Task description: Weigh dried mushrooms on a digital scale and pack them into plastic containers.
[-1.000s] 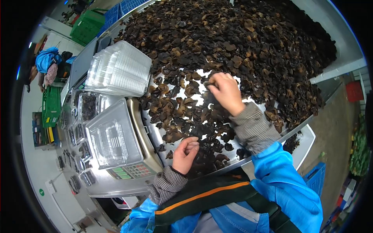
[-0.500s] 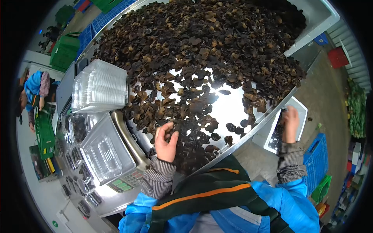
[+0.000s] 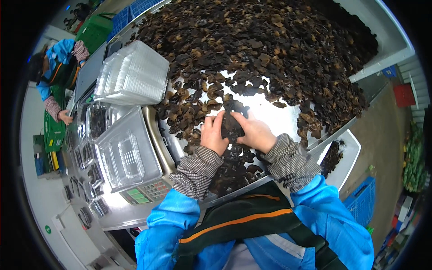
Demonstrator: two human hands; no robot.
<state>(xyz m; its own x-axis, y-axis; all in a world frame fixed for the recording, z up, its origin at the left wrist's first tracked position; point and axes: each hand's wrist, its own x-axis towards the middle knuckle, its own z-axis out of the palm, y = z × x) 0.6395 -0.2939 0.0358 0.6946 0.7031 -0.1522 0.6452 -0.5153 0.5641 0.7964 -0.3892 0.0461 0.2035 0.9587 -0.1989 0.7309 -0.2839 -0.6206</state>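
Observation:
Both hands grip a dark clump of wood ear fungus (image 3: 232,119) on the steel worktable, my left hand (image 3: 213,134) on one side and my right hand (image 3: 255,134) on the other, fingers curved around it. A large heap of the same brown-black pieces (image 3: 252,40) covers the back of the table, with looser pieces around my hands. To the left, an empty clear plastic tray (image 3: 128,153) rests on a digital scale (image 3: 157,189), and a tall stack of clear trays (image 3: 130,74) stands above it.
Filled clear boxes (image 3: 96,119) line the left. A co-worker in blue (image 3: 56,60) stands there beside green crates (image 3: 53,130). Right of the table are a white bin (image 3: 346,159), a blue crate (image 3: 360,202) and a red container (image 3: 405,94) on the floor.
My right hand went out over the white bin, then returned to the table beside my left hand, both now around a clump. The co-worker shifted, arm now reaching toward the filled boxes.

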